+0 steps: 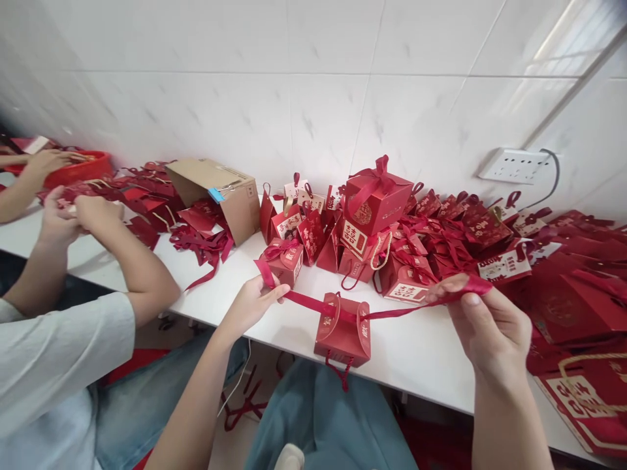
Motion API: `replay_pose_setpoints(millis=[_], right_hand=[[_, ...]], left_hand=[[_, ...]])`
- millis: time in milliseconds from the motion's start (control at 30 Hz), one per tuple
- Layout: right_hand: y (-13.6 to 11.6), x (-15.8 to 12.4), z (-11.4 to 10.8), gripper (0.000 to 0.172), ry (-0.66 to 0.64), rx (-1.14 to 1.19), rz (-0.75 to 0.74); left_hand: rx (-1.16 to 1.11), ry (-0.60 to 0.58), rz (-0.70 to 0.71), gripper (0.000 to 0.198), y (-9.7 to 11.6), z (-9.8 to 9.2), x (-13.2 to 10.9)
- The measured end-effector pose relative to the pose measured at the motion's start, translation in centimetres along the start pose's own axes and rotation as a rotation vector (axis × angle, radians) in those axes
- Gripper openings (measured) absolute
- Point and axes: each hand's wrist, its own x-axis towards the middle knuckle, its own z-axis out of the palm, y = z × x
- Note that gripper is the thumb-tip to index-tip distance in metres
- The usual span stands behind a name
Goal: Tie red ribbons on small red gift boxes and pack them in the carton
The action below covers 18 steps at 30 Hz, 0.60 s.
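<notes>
A small red gift box [341,333] stands at the near edge of the white table [421,356], its two curved flaps upright. A dark red ribbon [306,301] runs through the flaps and stretches out to both sides. My left hand [249,304] pinches the ribbon's left end, just in front of a finished small box [283,260]. My right hand [482,326] pinches the ribbon's right end, held a little above the table. Both hands are closed on the ribbon, pulled taut between them.
A heap of finished red boxes [377,202] and flat red blanks [568,287] fills the back and right. An open cardboard carton [220,196] lies at left with loose ribbons [203,245]. A co-worker's arms [102,238] work at left. A wall socket [514,165] hangs at right.
</notes>
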Motion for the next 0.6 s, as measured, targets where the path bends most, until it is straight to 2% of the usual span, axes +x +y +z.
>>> replay_pose_setpoints(millis=[133, 367, 500, 600], right_hand=[[0.0, 0.4, 0.9, 0.013, 0.004, 0.059, 0.03], [0.1, 0.6, 2.0, 0.013, -0.007, 0.061, 0.032], [0.1, 0.7, 1.7, 0.012, 0.017, 0.063, 0.046], [0.2, 0.7, 1.4, 0.015, 0.028, 0.056, 0.062]], left_hand=[[-0.179, 0.017, 0.049, 0.029, 0.0, 0.2, 0.1], [-0.313, 0.24, 0.078, 0.032, 0.0, 1.0, 0.6], [-0.337, 0.251, 0.054, 0.035, -0.1, 1.3, 0.7], [-0.404, 0.214, 0.004, 0.036, 0.2, 1.3, 0.6]])
